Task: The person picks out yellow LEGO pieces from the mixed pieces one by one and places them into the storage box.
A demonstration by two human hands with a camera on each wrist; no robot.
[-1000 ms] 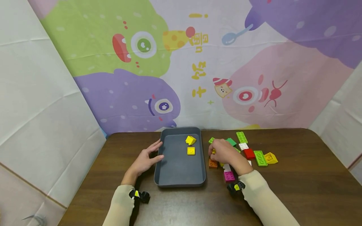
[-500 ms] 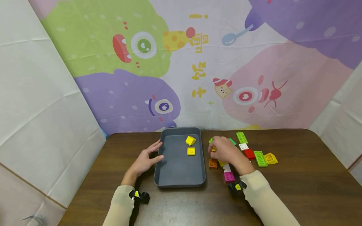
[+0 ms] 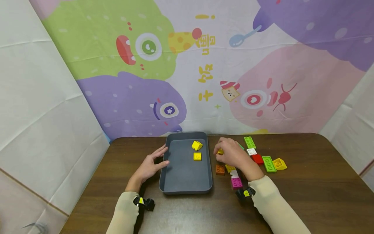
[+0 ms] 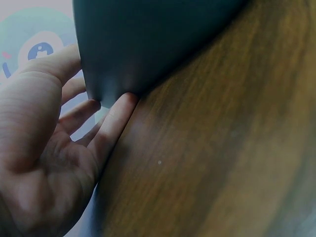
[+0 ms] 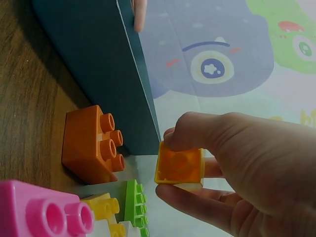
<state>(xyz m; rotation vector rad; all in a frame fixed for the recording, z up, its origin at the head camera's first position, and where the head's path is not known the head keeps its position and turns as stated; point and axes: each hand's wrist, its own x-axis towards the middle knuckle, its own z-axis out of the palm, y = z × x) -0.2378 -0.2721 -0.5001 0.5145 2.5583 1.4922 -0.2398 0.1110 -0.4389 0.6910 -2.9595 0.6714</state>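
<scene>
My right hand (image 3: 230, 152) pinches a small yellow toy brick (image 5: 180, 165) between thumb and fingers, its hollow underside showing in the right wrist view. In the head view this hand is just right of the dark grey tray (image 3: 178, 177). Fairly straight fingers of my left hand (image 3: 149, 167) touch the tray's left side, its thumb at the rim. In the tray lie a yellow sloped brick (image 3: 197, 145) and a flat yellow brick (image 3: 197, 156), apart from each other. An orange brick (image 3: 220, 169) stands on the table below my right hand.
On the wooden table (image 3: 315, 182), a magenta brick (image 3: 236, 183) touches a white one. Farther right lie a red brick (image 3: 257, 159), a white brick (image 3: 251, 151), light green bricks (image 3: 269, 164) and a yellow sloped brick (image 3: 279, 164). A printed cloth (image 3: 204, 120) hangs behind.
My right hand has lifted slightly with the yellow brick and moved a little up and left. The left hand and the tray stay put.
</scene>
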